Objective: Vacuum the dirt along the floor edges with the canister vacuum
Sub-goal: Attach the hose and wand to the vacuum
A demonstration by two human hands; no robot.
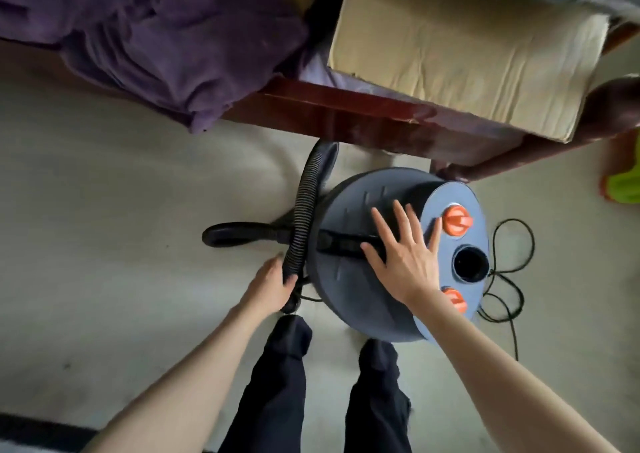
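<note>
Left hand grips ribbed black hose; right hand spread flat, released, over round grey canister vacuum on floor beside dark wooden bed frame — best take black carry handle w/ firm hold, keep hose slack.

The person is wearing dark navy trousers, showing at six o'clock; both forearms are going bare, sleeveless.

no readable text, labels, brands or numbers anywhere

Purple blanket beside cardboard box on wooden bed frame (glossy red-brown).
</note>
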